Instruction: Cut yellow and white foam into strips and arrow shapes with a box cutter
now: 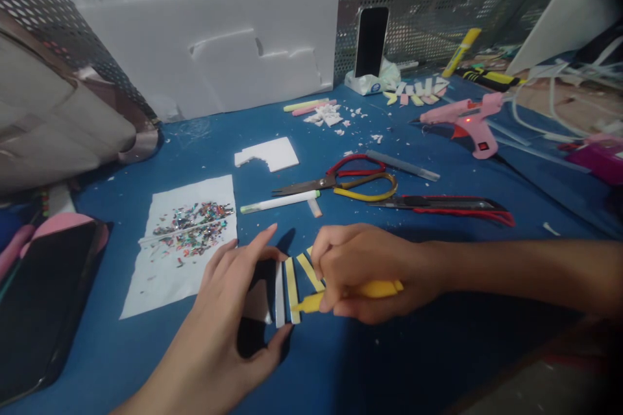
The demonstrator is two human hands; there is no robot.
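My right hand [374, 272] is closed round a yellow marker [314, 302]. Its tip touches a narrow yellow strip [291, 285] lying on the blue tabletop. My left hand [228, 311] arches over the left side, thumb at the strip's near end and a fingertip by its far end, bracing it between them; the index finger is raised. Just left of that strip lies a white strip [279, 295], also within the left hand's span. Another yellow strip [310, 272] slants beside the right hand's knuckles, which partly hide more yellow behind it.
Scissors [335, 183], a box cutter [442, 202] and a white pen [280, 201] lie beyond the hands. A pink glue gun [467, 120] stands at right. Paper with glittery bits [165, 292] and a dark phone [43, 305] are left. A foam piece [280, 154] lies farther back.
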